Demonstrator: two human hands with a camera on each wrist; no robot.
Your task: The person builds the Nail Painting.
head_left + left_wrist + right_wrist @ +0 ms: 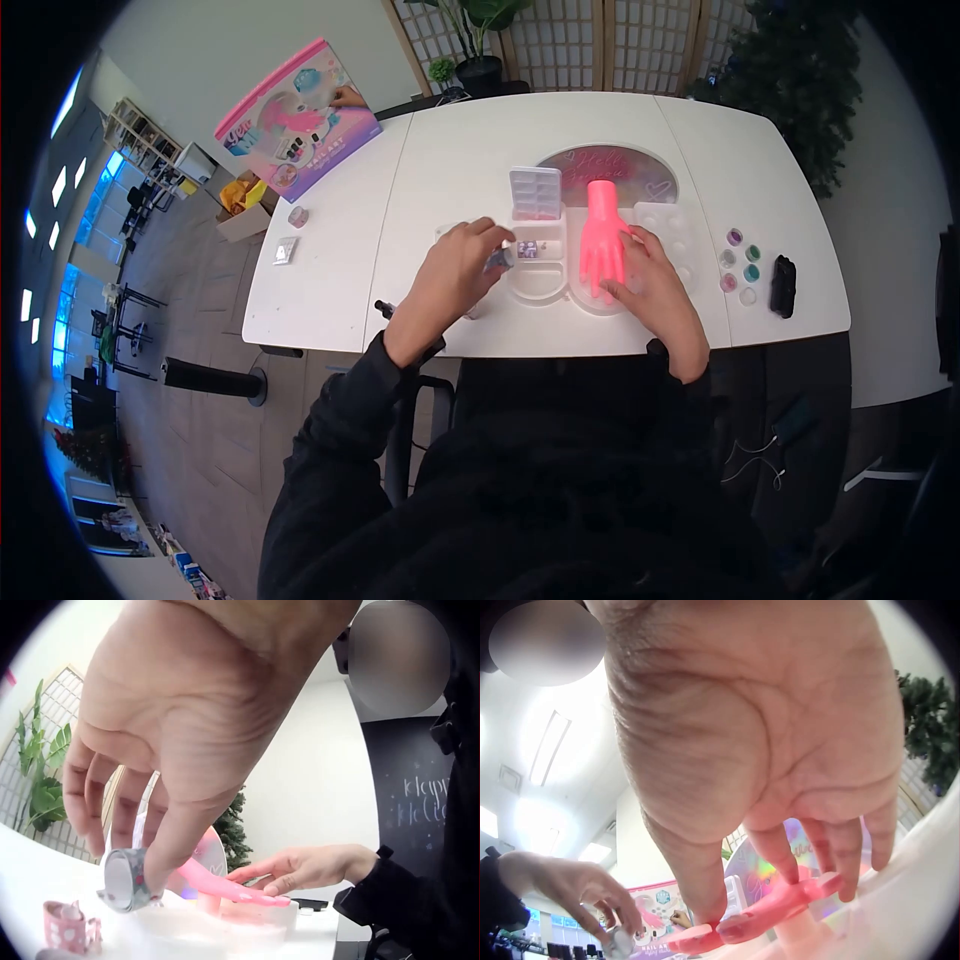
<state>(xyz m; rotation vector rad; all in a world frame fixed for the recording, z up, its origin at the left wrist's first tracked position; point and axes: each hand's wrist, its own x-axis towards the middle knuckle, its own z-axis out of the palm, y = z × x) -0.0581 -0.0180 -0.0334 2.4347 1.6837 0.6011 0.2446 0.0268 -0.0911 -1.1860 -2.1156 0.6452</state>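
In the head view my left hand [455, 270] is at the left of a white tray [540, 295]. Thumb and fingers pinch a small roll of grey patterned tape [127, 881], its loose end sticking out. A pink roll of tape with white dots [66, 926] lies on the table below it. My right hand [660, 295] rests over the pink model hand [602, 235], which lies palm down on its white base. In the right wrist view my thumb touches one of its fingertips and my index finger presses its back; the other fingers reach along its side.
A lidded compartment box [536, 193] stands at the tray's back, beside a shiny arched panel [640, 175]. Several small glitter pots [752, 253] and a black pouch [784, 287] lie to the right. At the left are a nail art box [300, 120], a small packet [285, 250] and a pink roll [298, 216].
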